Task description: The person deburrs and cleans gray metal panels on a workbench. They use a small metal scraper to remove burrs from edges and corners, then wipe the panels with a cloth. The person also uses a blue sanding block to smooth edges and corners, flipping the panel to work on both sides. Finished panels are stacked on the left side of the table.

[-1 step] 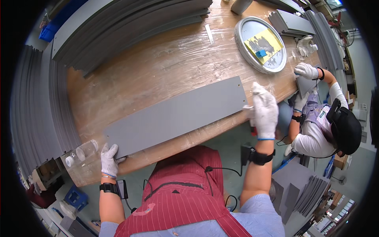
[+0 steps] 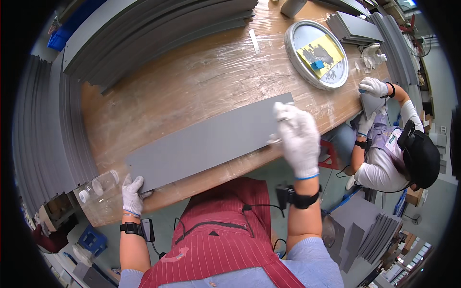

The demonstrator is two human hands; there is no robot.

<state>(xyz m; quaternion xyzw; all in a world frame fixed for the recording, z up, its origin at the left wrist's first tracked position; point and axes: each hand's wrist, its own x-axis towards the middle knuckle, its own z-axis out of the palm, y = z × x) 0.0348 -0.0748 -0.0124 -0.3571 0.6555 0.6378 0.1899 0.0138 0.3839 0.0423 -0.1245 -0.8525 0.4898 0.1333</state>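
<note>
A long grey panel [image 2: 206, 141] lies aslant on the table along its near edge. My left hand [image 2: 132, 194], in a white glove, grips the panel's near left corner, thumb on top and fingers at the edge. My right hand [image 2: 298, 141], also in a white glove, is over the panel's right end and covers part of it. Its fingers are curled together; what they hold, if anything, is hidden. Whether this hand touches the panel I cannot tell.
Film covers the wooden table [image 2: 192, 91]. Stacked grey panels [image 2: 158, 41] stand at the back and left. A clear bottle [image 2: 98, 186] lies near my left hand. A round lid [image 2: 291, 53] carries a yellow sheet [image 2: 331, 50] and blue scraper [image 2: 317, 66]. A co-worker [image 2: 384, 163] works at right.
My right hand has moved left, from beside the panel's right end to over it. My left hand and the panel stay where they were.
</note>
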